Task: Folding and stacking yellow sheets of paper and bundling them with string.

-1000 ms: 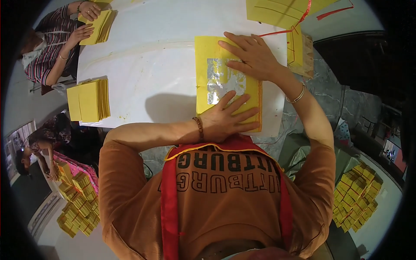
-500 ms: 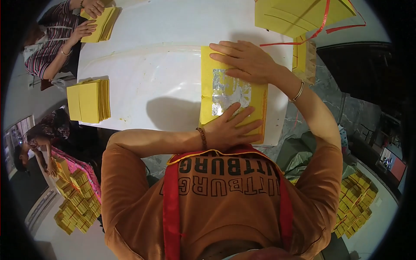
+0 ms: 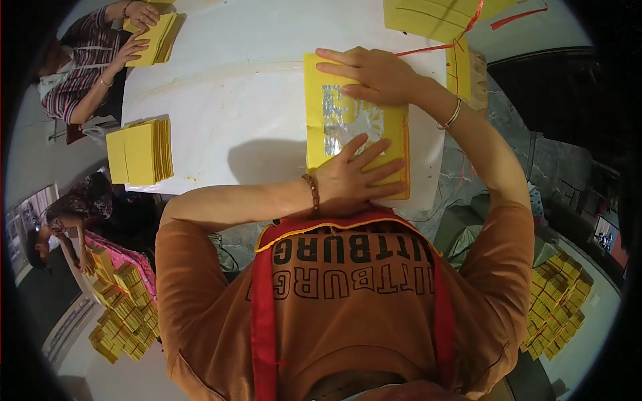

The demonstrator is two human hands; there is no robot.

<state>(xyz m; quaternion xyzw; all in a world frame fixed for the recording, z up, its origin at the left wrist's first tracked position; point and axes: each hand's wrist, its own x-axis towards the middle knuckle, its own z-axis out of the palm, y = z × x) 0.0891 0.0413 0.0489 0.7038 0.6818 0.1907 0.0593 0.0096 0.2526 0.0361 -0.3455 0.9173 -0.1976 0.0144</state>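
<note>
A stack of yellow paper sheets [image 3: 315, 100] lies near the table's front edge, with a ragged silver foil patch [image 3: 332, 117] on its top sheet. My left hand [image 3: 351, 175] rests flat on its near part, fingers spread, fingertips at the lower edge of the foil. Across the far part lies my right hand [image 3: 378, 77], palm down with fingers stretched to the left, covering a corner of the foil. Neither hand grips anything. An orange-red edge runs down the stack's right side.
A yellow paper block [image 3: 428, 20] with red ribbon [image 3: 428, 49] stands at the far right. Another yellow stack [image 3: 139, 154] sits on the white table [image 3: 214, 100] at left. Two people handle yellow paper at left. Tied yellow bundles [image 3: 558, 304] are heaped at lower right.
The whole view has shifted a little, so the table, the stack and both hands appear higher. Both hands keep their places on the paper.
</note>
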